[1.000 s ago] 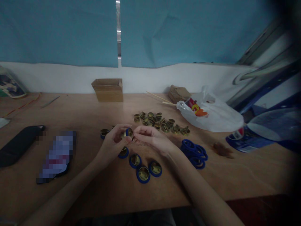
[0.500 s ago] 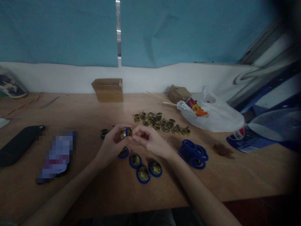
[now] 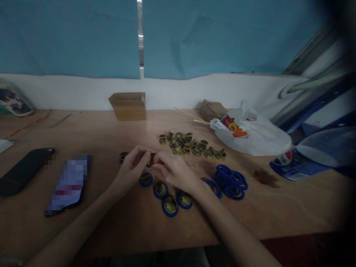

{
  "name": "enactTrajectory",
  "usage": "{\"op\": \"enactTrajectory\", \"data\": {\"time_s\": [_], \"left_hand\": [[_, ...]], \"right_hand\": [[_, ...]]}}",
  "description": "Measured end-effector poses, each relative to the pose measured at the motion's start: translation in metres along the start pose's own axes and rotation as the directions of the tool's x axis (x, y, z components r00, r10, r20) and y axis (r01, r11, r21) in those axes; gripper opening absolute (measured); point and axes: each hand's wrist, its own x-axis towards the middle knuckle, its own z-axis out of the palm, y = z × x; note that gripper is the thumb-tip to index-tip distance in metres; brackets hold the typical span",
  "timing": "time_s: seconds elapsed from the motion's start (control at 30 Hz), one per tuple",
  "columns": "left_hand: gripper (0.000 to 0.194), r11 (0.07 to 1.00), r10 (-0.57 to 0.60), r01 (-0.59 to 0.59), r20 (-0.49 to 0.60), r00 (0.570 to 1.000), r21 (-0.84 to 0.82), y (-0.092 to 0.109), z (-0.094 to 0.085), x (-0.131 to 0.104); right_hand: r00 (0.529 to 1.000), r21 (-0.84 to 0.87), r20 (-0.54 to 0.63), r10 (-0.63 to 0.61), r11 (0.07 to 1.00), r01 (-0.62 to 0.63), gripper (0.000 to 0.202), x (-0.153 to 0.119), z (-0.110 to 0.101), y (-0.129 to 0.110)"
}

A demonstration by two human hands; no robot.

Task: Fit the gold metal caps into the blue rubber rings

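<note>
Between my hands is a small round gold badge (image 3: 151,160) with a pin back, partly hidden by fingers. My left hand (image 3: 134,163) pinches it from the left. From the right, my right hand (image 3: 172,168) grips its other side with thumb and fingers. Below them lie several gold badges set in blue rings, such as this ringed badge (image 3: 170,206). Another ringed badge (image 3: 122,157) sits left of my left hand, partly covered. Beyond my right hand are several loose gold badges (image 3: 185,142) in a group. A pile of blue rings (image 3: 233,181) lies right of my right forearm.
A dark phone-shaped object (image 3: 25,170) and a phone (image 3: 69,185) with a blurred screen lie at left. Small open cardboard box (image 3: 128,109) stands by the wall. At right are a white plastic bag (image 3: 258,137), thin sticks (image 3: 189,114) and a blue tub (image 3: 294,167).
My right hand has shifted left and its fingers have closed over the badge. The badge has turned in my grip, and its blue edge no longer shows. Another loose blue ring is uncovered beside my right forearm.
</note>
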Motion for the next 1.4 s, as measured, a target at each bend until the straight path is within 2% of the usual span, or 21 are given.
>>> {"op": "enactTrajectory", "data": {"time_s": [0.2,0.37,0.5,0.87,1.17,1.4], "left_hand": [[0.019,0.999,0.039,-0.040,0.032,0.999,0.034,-0.0008,-0.0012,-0.0021],[0.018,0.987,0.150,-0.150,0.013,0.989,0.065,-0.0020,0.0014,-0.0047],[0.018,0.980,0.189,-0.188,0.001,0.982,0.061,-0.0048,0.0036,-0.0063],[0.018,0.983,0.180,-0.179,-0.028,0.983,0.039,-0.0059,0.0046,-0.0076],[0.018,0.969,0.246,-0.245,-0.035,0.969,0.025,-0.0068,0.0055,-0.0071],[0.015,0.965,0.264,-0.263,-0.033,0.964,0.023,-0.0098,0.0051,-0.0085]], "right_hand": [[0.999,-0.083,0.010,-0.045,0.996,0.046,0.011,-0.0023,0.0030,-0.0030],[0.998,-0.126,0.007,-0.067,0.990,0.067,0.013,-0.0021,0.0056,-0.0044],[0.996,-0.162,0.014,-0.085,0.983,0.086,0.015,-0.0023,0.0059,-0.0047],[0.996,-0.190,-0.006,-0.093,0.978,0.090,0.011,-0.0028,0.0071,-0.0040],[0.988,-0.249,-0.062,-0.139,0.961,0.119,0.012,-0.0036,0.0096,-0.0033],[0.992,-0.222,-0.020,-0.128,0.968,0.120,0.016,-0.0031,0.0073,-0.0020]]}}
